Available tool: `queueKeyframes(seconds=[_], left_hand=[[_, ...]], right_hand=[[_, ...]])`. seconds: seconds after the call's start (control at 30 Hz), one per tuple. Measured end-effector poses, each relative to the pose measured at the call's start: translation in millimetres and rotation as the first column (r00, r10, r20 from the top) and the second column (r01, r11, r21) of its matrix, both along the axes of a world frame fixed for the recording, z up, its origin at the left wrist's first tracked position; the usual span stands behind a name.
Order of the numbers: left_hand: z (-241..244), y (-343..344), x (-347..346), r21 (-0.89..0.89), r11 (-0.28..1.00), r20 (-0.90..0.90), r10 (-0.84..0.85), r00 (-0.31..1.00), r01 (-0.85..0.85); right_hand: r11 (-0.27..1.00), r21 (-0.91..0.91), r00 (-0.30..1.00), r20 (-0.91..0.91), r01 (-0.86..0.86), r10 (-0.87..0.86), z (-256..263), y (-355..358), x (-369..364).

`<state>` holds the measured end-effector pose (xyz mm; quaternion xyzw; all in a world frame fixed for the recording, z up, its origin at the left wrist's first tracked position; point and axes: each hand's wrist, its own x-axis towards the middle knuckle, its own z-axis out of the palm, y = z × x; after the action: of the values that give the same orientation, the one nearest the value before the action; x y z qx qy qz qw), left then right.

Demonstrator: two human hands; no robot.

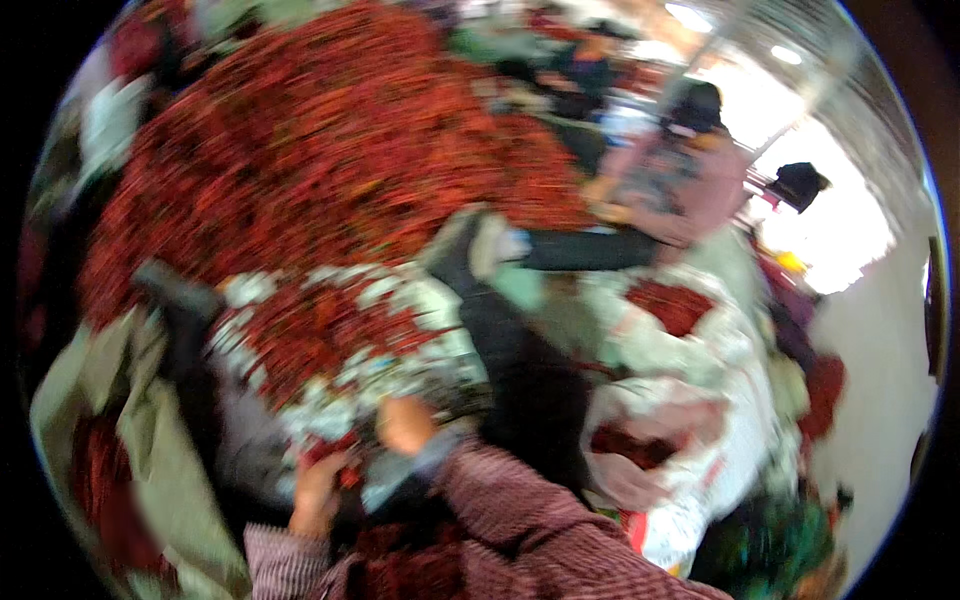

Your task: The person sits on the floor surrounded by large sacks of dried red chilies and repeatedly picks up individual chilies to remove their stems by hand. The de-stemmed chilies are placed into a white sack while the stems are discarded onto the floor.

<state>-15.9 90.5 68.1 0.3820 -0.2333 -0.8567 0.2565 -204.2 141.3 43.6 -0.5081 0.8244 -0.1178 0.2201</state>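
A heap of red dried chili peppers spreads in front of me. Between my outstretched legs lies a smaller pile of red chilies with whitish pieces of cloth or plastic around it. At the near edge of that pile is my left hand, its fingers beside some red chilies; blur hides whether it grips any. My right hand is close by to the right, over the whitish material, with its fingers mostly hidden. Both sleeves are striped maroon and pink. The whole view is smeared by motion.
White woven sacks hold red chilies, one sack near my right leg and another behind it. An open greenish sack with red contents stands at left. A person in a pink top sits at upper right; other people are around the heap.
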Motion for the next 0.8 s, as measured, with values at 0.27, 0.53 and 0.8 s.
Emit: queueKeyframes(seconds=[0.27, 0.53, 0.8], left_hand=[[126, -34, 90, -0.507, 0.82, 0.04, 0.332, 0.943, -0.267], [153, -88, 281, -0.788, 0.398, 0.557, 0.786, 0.268, 0.47], [147, -92, 237, -0.951, 0.308, 0.273, 0.822, 0.5, 0.015]], right_hand=[[0.975, -0.221, 0.999, -0.006, -0.037, 0.036, -39, 31, -12], [0.969, -0.242, 0.992, 0.103, -0.047, 0.073, -37, 33, -20], [0.974, -0.22, 0.993, -0.091, 0.054, -0.076, -19, 29, -65]])
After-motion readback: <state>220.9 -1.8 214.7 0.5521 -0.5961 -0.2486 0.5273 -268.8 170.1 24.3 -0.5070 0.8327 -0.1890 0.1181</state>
